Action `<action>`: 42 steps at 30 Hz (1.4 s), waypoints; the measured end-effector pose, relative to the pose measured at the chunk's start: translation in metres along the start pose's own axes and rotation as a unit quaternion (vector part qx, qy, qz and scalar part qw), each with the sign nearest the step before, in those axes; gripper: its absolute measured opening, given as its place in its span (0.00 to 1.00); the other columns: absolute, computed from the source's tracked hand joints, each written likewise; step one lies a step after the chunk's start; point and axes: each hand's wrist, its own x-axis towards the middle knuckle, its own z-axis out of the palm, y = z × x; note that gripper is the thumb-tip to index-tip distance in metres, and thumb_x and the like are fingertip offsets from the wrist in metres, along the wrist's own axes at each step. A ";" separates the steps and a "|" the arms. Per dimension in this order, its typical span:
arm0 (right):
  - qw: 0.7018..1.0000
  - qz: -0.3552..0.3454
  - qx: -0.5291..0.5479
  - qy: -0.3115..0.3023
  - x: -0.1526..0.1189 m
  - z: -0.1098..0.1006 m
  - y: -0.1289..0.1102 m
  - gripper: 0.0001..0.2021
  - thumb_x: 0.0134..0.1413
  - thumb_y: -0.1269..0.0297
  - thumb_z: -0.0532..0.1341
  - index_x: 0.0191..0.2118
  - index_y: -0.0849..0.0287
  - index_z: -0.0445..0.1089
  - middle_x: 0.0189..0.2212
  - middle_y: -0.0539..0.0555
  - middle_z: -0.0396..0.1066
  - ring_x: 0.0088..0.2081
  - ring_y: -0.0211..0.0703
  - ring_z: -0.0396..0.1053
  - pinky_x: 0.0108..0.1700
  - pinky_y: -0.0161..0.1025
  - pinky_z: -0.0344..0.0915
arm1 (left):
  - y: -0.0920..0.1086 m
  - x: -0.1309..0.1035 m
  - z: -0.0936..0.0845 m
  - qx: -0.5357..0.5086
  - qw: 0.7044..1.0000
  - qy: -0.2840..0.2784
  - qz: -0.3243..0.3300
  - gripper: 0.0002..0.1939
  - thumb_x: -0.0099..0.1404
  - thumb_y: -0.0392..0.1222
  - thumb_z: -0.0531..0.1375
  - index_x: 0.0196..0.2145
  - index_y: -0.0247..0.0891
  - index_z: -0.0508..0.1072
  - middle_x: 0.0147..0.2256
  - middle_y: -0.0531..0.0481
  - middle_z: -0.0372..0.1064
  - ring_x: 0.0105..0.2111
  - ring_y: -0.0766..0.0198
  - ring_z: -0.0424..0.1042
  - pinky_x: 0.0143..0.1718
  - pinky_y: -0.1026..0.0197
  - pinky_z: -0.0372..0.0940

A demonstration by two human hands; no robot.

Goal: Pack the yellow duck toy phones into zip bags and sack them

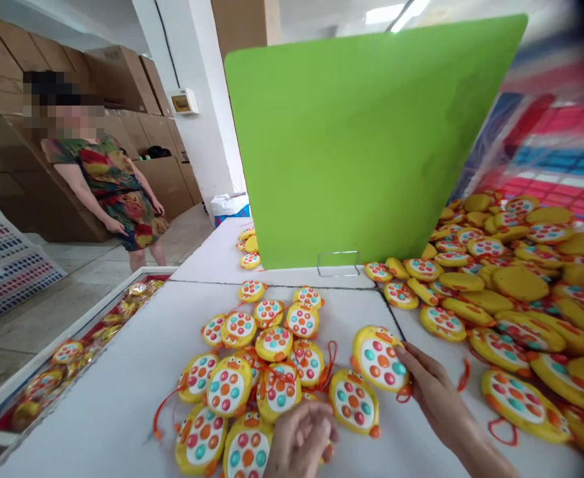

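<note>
My right hand point(434, 382) pinches the edge of a yellow duck-shaped pop toy point(380, 357), thumb on its face. The toy is held tilted above the table, its white front with coloured round buttons turned towards me. My left hand point(304, 438) has curled fingers and is low at the front of a loose group of the same toys; what it holds, if anything, is hidden. Just right of it lies one duck toy point(354, 401), face up. Others, such as the toy point(229, 385), overlap on the left, with red cord loops point(329, 368) among them.
A large heap of duck toys point(495, 285) covers the right side. A green board point(366, 146) stands upright behind the white table point(122, 372). Left of the table, a long tray point(80, 352) holds gold-wrapped items. A person point(115, 179) stands beyond, near stacked cartons point(12, 146).
</note>
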 end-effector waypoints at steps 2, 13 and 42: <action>0.997 0.026 0.040 -0.055 -0.030 0.015 -0.009 0.25 0.57 0.45 0.56 0.51 0.60 0.67 0.40 0.57 0.76 0.39 0.51 0.75 0.36 0.39 0.73 | 0.004 0.000 0.014 -0.071 0.997 0.007 -0.019 0.28 0.55 0.65 0.59 0.39 0.35 0.74 0.36 0.40 0.73 0.36 0.55 0.73 0.29 0.61 0.68; 0.978 0.035 0.152 -0.141 -0.091 0.061 -0.021 0.30 0.51 0.51 0.65 0.56 0.61 0.61 0.48 0.58 0.72 0.46 0.50 0.71 0.42 0.37 0.72 | 0.007 -0.025 0.010 -0.142 0.986 0.031 -0.077 0.35 0.61 0.56 0.59 0.59 0.33 0.57 0.46 0.39 0.67 0.39 0.56 0.73 0.36 0.56 0.72; 0.986 0.074 0.092 -0.120 -0.122 0.062 -0.011 0.31 0.53 0.45 0.61 0.58 0.59 0.63 0.51 0.60 0.71 0.49 0.54 0.71 0.43 0.42 0.74 | 0.009 -0.037 -0.004 -0.145 0.982 0.029 -0.115 0.31 0.62 0.56 0.57 0.60 0.43 0.58 0.57 0.42 0.61 0.51 0.51 0.68 0.38 0.59 0.71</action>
